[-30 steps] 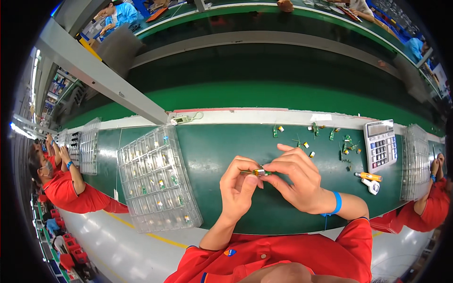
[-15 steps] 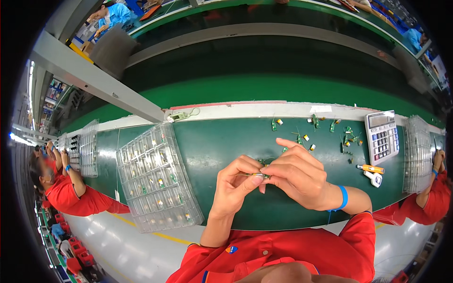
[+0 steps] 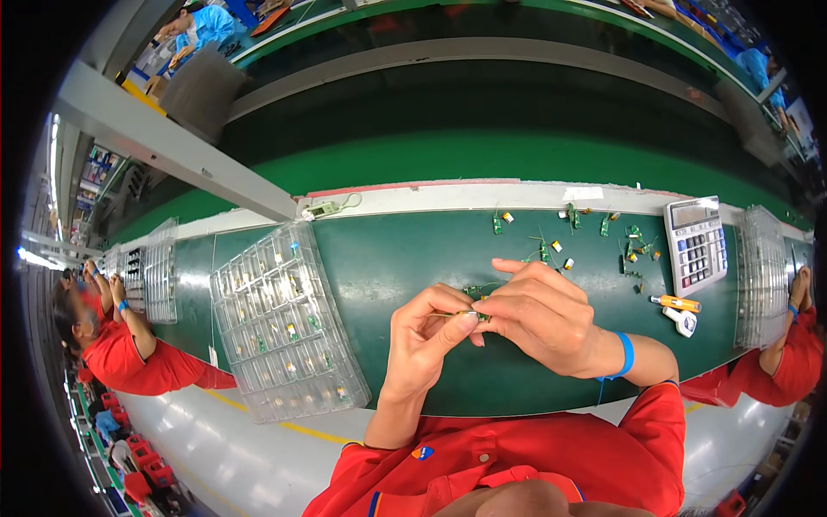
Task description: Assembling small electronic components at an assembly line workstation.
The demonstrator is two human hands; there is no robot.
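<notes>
Over the middle of the green worktable (image 3: 379, 258), both my hands meet at a small green circuit board (image 3: 482, 317) with a wire trailing from it. My left hand (image 3: 424, 332) pinches its near side between thumb and forefinger. From the right, the fingertips of my right hand (image 3: 547, 319) press together on the same board; a blue band circles that wrist. Just behind my fingertips another green board (image 3: 474, 290) lies on the table, partly covered. My fingers hide much of the held board.
A clear compartment tray (image 3: 284, 332) with small boards inside stands left. Several loose boards (image 3: 633, 250) lie scattered at right, near a calculator (image 3: 696, 246), an orange-handled tool (image 3: 676, 303) and a white piece (image 3: 682, 321). Stacked clear trays (image 3: 760, 280) are farther right. Co-workers in red (image 3: 129, 349) flank the table.
My two hands stay together at the board, with only slight finger movement. The whole view has shifted a little; the scattered boards and trays keep their places.
</notes>
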